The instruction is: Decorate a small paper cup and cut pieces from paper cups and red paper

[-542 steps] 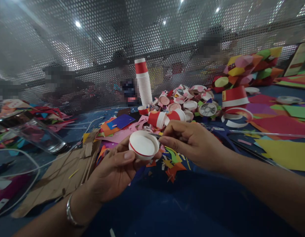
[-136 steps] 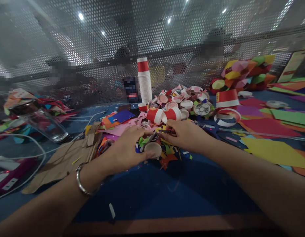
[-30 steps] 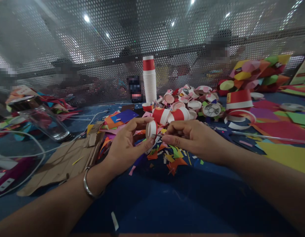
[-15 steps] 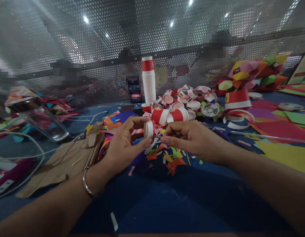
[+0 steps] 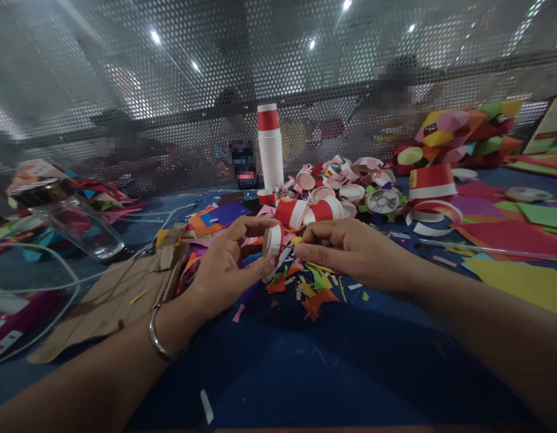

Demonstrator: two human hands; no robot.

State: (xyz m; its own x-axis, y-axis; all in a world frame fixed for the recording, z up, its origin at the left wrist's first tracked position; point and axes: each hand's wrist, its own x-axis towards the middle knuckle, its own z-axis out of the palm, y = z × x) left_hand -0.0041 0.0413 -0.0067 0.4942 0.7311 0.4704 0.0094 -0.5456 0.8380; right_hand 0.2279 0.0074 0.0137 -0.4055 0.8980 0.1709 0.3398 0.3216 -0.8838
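Between the thumb and fingers of my left hand [image 5: 219, 270] is a short cut-down paper cup piece [image 5: 274, 240], white with a red edge, tipped on its side. My right hand [image 5: 350, 251] is closed close beside it. From its fingertips a thin dark tip [image 5: 288, 245] reaches the red edge; what kind of tool it belongs to is hidden. Just behind the hands lie two red-and-white paper cups [image 5: 291, 213] on their sides. Paper scraps [image 5: 321, 297] in orange, green and yellow are scattered below the fingers.
A tall stack of paper cups [image 5: 271, 157] stands near the perforated screen [image 5: 183, 90]. Right of it is a heap of cut cup pieces [image 5: 350, 191]. Cardboard [image 5: 102, 300], a glass bottle [image 5: 86, 225] and white cables lie left; coloured paper sheets [image 5: 517, 279] lie right.
The cup piece has tilted slightly in my left hand, and my right fingers have shifted a little at its edge. The view has moved very slightly.
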